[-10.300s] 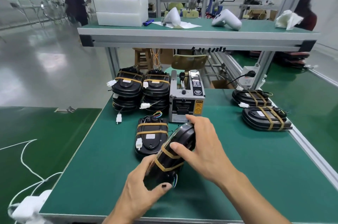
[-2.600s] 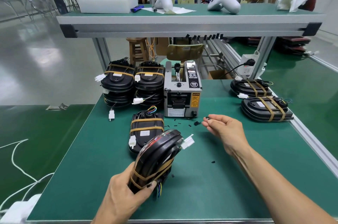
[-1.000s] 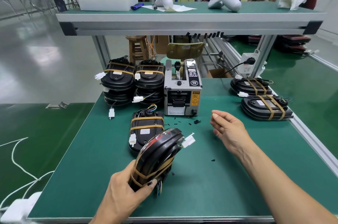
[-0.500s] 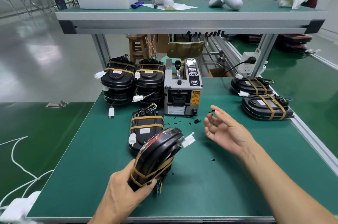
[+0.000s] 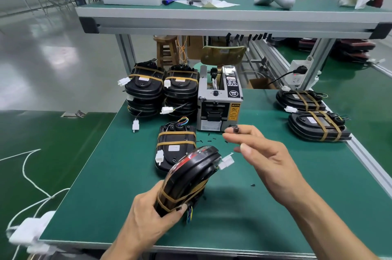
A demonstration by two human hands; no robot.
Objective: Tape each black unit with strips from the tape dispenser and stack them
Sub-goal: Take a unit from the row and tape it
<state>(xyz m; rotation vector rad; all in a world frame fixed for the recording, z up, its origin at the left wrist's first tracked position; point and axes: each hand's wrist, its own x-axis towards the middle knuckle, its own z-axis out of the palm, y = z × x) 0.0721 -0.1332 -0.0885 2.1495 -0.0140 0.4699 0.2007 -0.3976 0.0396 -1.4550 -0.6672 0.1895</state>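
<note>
Black unit (image 5: 191,177) tilted up-right in gripping left hand (image 5: 148,215); right hand (image 5: 269,164) spread.

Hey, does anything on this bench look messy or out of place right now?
Yes: small black scraps are scattered on the green mat in front of the tape dispenser, with a stray one further right. They look like offcuts, though they are too small to identify. The stacks of taped units look tidy.

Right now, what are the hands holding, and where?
The left hand grips the tilted black unit by its lower, taped end. The right hand is open and holds nothing.
</note>
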